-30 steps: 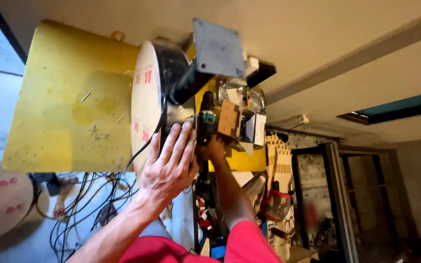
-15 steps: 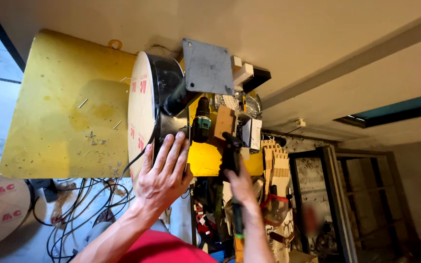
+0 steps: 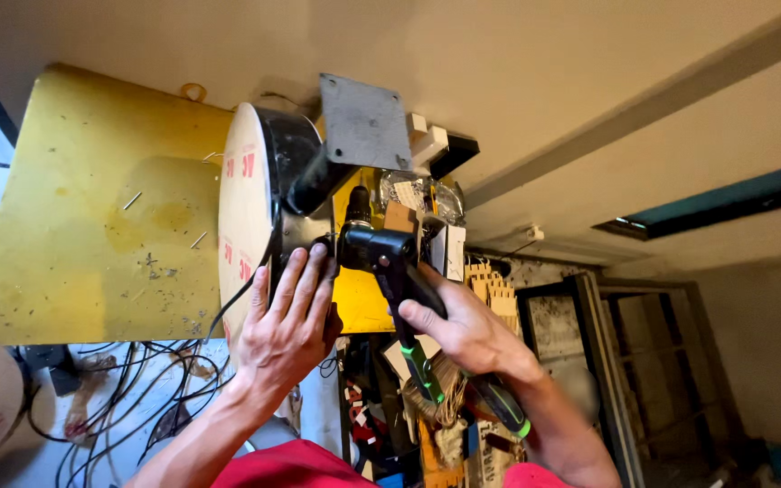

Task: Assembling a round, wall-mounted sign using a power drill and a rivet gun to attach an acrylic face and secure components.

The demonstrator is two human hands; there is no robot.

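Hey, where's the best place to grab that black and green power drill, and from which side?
Grip the power drill by its long handle, which slants down to the right with green-trimmed grip sections. Come from the right, as the right hand does. The left hand rests on the black round housing on the left, crowding that side.

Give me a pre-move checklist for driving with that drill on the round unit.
1. Right hand grips black drill: ok.
2. Left hand braces the round black unit, flat against it: ok.
3. Drill nose aimed at the unit's side: ok.
4. Bit seated on a fastener: cannot tell, tip hidden.
5. Left fingers clear of the drill nose: not ok, right beside it.
6. Loose cables below, away from both hands: ok.
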